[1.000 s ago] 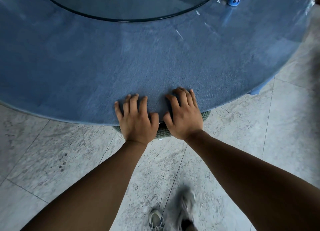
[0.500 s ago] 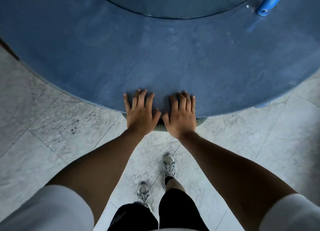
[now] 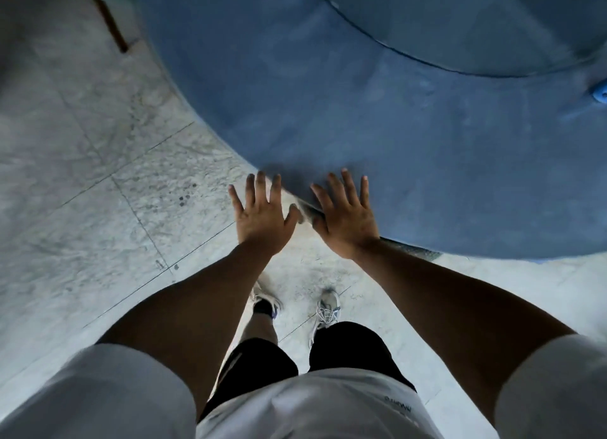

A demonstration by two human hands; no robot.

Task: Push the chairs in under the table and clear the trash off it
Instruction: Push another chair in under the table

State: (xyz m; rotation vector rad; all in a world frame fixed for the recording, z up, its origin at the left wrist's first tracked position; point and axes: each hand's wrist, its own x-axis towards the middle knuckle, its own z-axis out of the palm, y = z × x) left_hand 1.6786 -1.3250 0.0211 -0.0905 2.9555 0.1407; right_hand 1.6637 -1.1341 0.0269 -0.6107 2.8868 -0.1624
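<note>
A big round table [image 3: 377, 119] with a blue cloth fills the upper right. A chair sits pushed in beneath its near edge; only a strip of its woven top rail [image 3: 410, 248] shows, between and to the right of my hands. My left hand [image 3: 261, 216] hovers over the floor just off the table's rim, fingers spread, holding nothing. Beside it my right hand [image 3: 346, 220] is lifted above the rim and the rail, fingers spread, also bare. A blue object [image 3: 600, 92] lies on the table at the right frame edge, mostly cut off.
A glass turntable [image 3: 492, 27] sits in the table's middle. Another chair, with a dark wooden leg [image 3: 111, 24], stands at the top left beside the table. Grey marble floor [image 3: 98, 175] stretches to the left and below. My feet [image 3: 295, 304] stand just short of the table.
Both hands have let go of the chair's top rail and lifted with fingers spread. The view has swung left, so the table has shifted toward the upper right.
</note>
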